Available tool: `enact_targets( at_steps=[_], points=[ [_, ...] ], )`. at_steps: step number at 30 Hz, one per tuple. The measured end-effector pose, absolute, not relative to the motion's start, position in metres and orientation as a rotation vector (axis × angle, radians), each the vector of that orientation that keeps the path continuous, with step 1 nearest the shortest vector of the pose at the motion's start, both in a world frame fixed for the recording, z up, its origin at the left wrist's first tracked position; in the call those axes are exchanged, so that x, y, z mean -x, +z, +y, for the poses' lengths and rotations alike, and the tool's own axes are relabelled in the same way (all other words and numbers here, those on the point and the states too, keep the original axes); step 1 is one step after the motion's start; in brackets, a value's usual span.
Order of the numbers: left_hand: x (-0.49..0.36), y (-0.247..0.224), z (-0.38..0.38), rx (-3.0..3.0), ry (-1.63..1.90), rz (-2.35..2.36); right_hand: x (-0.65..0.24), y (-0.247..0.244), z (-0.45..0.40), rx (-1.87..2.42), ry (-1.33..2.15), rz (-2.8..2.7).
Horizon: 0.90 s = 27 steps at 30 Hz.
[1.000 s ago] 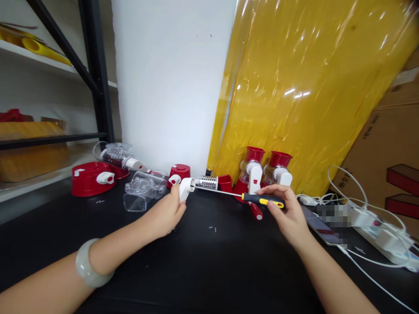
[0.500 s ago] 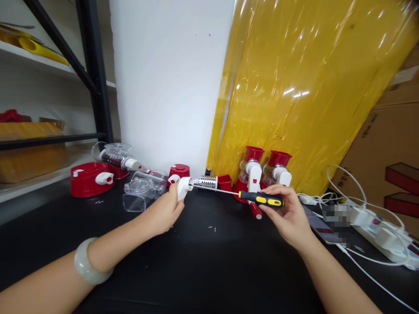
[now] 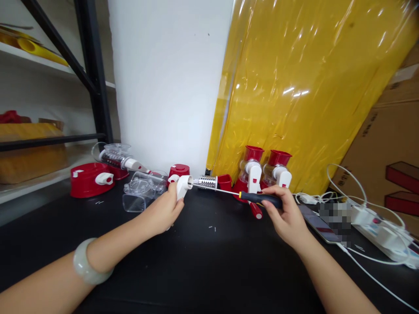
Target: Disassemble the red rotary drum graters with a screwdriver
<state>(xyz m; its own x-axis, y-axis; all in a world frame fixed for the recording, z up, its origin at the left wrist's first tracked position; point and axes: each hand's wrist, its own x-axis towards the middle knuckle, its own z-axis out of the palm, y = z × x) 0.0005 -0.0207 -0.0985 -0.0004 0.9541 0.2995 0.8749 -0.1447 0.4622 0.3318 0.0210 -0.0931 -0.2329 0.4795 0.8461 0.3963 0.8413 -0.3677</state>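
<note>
The left hand (image 3: 163, 210) pinches a small white plastic part (image 3: 183, 186); the right hand (image 3: 285, 212), fingers bent, pinches a black-and-yellow screwdriver (image 3: 262, 199) level above the black desk (image 3: 209, 270).

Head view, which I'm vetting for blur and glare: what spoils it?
All in the head view: glare streaks the yellow sheet; wide-angle stretch probably adds to the black post's lean; pixelation covers something beside the phone; the screwdriver tip is too small and soft to judge inside the white part.
</note>
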Motion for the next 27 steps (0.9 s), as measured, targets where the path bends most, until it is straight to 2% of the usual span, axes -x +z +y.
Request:
enact_targets(
  at_steps=[4, 12, 16, 21, 27],
  points=[
    [0.0, -0.101, -0.019, -2.121, 0.839, 1.939, -0.326, -0.09, 0.016, 0.511, 0.205, -1.809],
    [-0.002, -0.103, -0.021, -2.082, 0.874, 1.82, -0.334, -0.094, 0.016, 0.612, 0.381, -1.847],
    [0.0, -0.1, -0.02, -1.965, 0.89, 1.674, -0.333, -0.094, 0.011, 0.773, 0.214, -1.767],
    [0.005, -0.094, -0.019, -1.972, 0.942, 1.55, -0.326, -0.078, 0.006, 0.686, 0.053, -1.658],
    [0.01, -0.095, -0.014, -1.903, 1.012, 1.482, -0.314, -0.04, -0.008, 0.598, -0.139, -1.78]
  ],
)
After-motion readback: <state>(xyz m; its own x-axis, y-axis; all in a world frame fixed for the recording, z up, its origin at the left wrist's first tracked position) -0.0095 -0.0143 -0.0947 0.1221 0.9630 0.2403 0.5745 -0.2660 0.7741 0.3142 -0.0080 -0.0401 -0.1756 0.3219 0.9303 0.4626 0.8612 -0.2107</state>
